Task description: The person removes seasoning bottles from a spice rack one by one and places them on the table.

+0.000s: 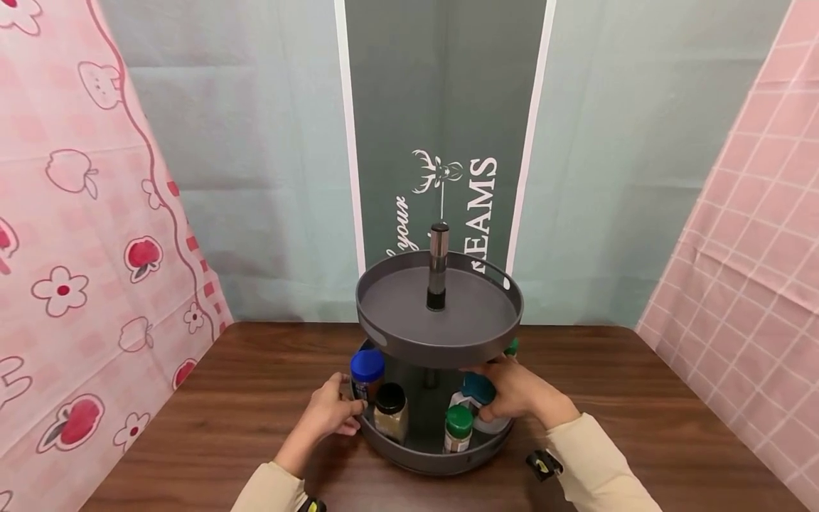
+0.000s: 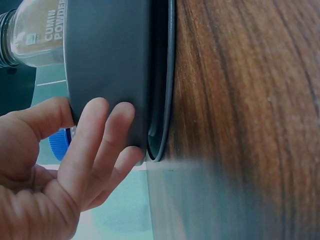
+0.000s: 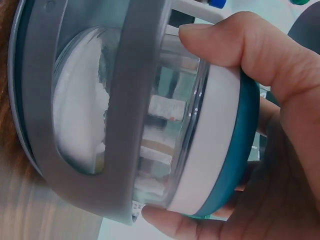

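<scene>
A dark grey two-tier turntable stands on the table, its upper tray (image 1: 397,306) bare around a metal post (image 1: 439,259). My left hand (image 1: 333,409) pinches the rim of the lower tray (image 2: 110,50), thumb at the edge and fingertips against the outer wall. Inside that tray, my right hand (image 1: 521,387) grips a clear jar (image 3: 220,145) of white powder by its teal-and-white lid. Near my left hand are a blue-lidded jar (image 1: 367,366) and a black-lidded cumin powder jar (image 2: 37,35). A green-capped spice jar (image 1: 458,427) sits at the tray's front.
Another green cap (image 1: 512,347) shows behind my right hand, mostly hidden by the upper tray. Wooden tabletop (image 1: 256,377) extends to both sides. A grey-green curtain (image 1: 275,213) hangs behind, with pink cloths at left and right.
</scene>
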### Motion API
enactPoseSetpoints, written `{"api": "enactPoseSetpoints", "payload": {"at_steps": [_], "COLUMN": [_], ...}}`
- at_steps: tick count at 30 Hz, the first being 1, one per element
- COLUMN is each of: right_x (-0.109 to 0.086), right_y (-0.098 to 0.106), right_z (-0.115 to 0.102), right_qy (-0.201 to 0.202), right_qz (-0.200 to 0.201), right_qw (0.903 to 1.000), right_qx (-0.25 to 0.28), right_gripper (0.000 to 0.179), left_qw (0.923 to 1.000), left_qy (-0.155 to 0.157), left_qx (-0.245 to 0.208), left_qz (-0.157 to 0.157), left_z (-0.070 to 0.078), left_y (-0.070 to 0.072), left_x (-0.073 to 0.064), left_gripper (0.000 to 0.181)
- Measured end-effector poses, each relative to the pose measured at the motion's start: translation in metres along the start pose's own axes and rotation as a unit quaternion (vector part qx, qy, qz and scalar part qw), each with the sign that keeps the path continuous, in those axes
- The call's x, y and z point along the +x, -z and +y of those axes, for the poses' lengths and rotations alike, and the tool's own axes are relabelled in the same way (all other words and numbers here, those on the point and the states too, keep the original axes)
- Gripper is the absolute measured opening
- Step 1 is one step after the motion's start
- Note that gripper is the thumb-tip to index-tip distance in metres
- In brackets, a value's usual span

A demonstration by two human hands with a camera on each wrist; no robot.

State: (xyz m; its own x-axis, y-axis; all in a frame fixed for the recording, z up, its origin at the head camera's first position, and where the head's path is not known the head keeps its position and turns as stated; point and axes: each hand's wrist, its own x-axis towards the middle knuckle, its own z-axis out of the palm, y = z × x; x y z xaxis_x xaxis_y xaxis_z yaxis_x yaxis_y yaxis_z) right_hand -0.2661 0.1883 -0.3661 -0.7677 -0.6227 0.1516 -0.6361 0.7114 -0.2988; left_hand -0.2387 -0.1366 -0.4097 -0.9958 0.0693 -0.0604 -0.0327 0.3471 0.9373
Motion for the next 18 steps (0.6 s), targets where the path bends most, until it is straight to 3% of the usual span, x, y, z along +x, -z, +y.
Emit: {"api": "enactPoseSetpoints", "payload": {"at_steps": [6,12,18], "right_x": [0.000,0.001,-0.002], "right_y": [0.009,0.024,0.036], "right_z": [-0.005,-0.013,-0.017], "right_qy": [0.017,0.023,0.038], "right_qz": [0.026,0.047,0.068], "right_qw": [0.9995,0.9986,0.9969], "right_qx": [-0.013,0.006,0.012], "right_gripper": [0.073,0.080,0.074], "left_qw": [1.0000,1.0000,0.9999], "left_qy": [0.000,0.004,0.011], "left_qx": [0.004,0.006,0.003], "left_qz": [0.008,0.007,0.002], "left_z": [0.002,0.003,0.003], "left_y": [0.001,0.001,0.000], "left_x": [0.001,0.003,0.003], "left_gripper": [0.060,0.060,0.060]}}
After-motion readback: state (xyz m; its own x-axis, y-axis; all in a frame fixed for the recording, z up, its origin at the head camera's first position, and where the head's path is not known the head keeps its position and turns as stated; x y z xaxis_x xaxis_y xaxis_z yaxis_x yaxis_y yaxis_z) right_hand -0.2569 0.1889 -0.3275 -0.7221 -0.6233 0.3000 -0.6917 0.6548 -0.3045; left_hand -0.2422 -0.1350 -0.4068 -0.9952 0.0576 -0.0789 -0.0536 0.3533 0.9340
